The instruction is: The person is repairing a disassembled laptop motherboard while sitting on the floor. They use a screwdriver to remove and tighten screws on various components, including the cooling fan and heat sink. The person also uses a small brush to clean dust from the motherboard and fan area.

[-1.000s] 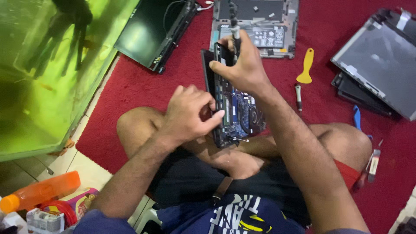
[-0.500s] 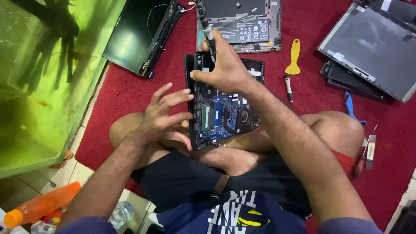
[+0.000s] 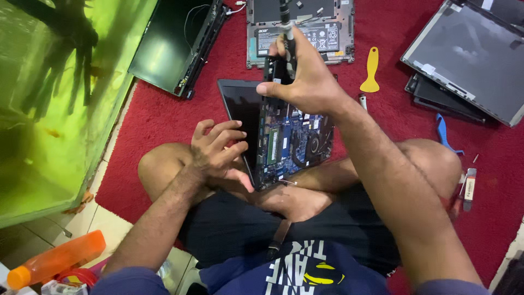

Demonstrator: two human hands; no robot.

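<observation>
An opened laptop [image 3: 292, 142] with a blue circuit board rests on my crossed legs, its dark lid panel [image 3: 239, 106] hanging to the left. My right hand [image 3: 305, 76] is at the laptop's far edge, closed around a black screwdriver [image 3: 285, 16] that points away from me. My left hand [image 3: 215, 150] is at the laptop's left edge with its fingers spread. Its fingertips touch the lid panel's lower corner and it holds nothing.
A green aquarium [image 3: 54, 98] fills the left side. On the red carpet lie a second dark screen [image 3: 174, 43], another opened laptop base [image 3: 327, 38], a yellow pry tool [image 3: 371, 71], screen panels [image 3: 469, 54], a blue pry tool [image 3: 443, 134] and an orange bottle [image 3: 54, 259].
My left hand has come off the circuit board and moved left, fingers now spread at the laptop's edge. My right hand keeps the screwdriver at the far edge.
</observation>
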